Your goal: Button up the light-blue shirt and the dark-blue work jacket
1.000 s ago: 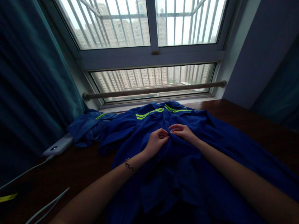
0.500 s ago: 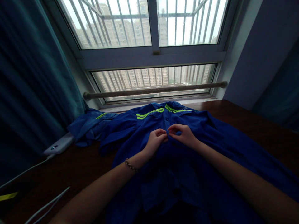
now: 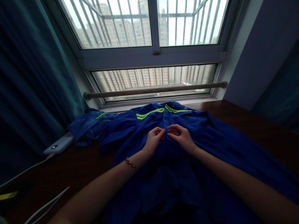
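Observation:
A blue work jacket (image 3: 196, 129) with yellow-green reflective stripes lies spread out, front side up, its collar towards the window. Over the middle of its front placket, my left hand (image 3: 153, 141) is closed, thumb and forefinger pinching the cloth at the edge. Facing it, almost fingertip to fingertip, my right hand (image 3: 182, 138) has curled fingers and holds the other side of the placket. Whatever lies right between the fingertips is too small and dark to make out. A braided bracelet (image 3: 131, 164) circles my left wrist.
The brown wooden surface (image 3: 235, 113) supports the jacket. On the left lie a white power bank (image 3: 59, 143) with a cable (image 3: 25, 171) and another white cable (image 3: 49, 203). A curtain (image 3: 39, 77) hangs there. Behind runs a rail (image 3: 154, 91) before the barred window.
Both hands have shifted slightly away from me along the placket. The right thumb and forefinger are a little further apart, and the bit of blue cloth between the fingertips shows less.

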A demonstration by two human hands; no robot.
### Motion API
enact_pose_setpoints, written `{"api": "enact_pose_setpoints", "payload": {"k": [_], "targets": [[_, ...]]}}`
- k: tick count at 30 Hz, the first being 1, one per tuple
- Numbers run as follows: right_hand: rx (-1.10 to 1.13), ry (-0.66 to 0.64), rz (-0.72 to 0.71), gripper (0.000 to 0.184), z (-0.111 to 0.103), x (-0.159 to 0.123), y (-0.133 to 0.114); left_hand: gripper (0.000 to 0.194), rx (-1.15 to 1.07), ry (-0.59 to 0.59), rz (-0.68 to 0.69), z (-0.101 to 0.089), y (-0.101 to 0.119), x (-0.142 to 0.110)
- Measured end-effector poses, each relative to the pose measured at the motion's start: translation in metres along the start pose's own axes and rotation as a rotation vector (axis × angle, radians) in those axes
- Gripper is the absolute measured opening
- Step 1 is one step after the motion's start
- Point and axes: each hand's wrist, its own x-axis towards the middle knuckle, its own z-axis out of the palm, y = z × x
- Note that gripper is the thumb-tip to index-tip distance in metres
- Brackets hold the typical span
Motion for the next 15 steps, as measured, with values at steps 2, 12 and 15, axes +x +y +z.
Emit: {"api": "enact_pose_setpoints", "payload": {"k": [2, 12, 15], "targets": [[0.100, 0.017, 0.076, 0.031, 0.001, 0.001, 0.003, 0.033, -0.011, -0.003, 0.010, 0.000, -0.001, 0.000], [0.412, 0.043, 0.332, 0.034, 0.004, 0.001, 0.024, 0.029, -0.062, -0.029, 0.065, 0.000, -0.005, 0.001], [0.466, 0.052, 0.349, 0.033, 0.004, 0.001, 0.025, 0.029, -0.091, -0.021, 0.045, 0.000, -0.007, 0.000]]}}
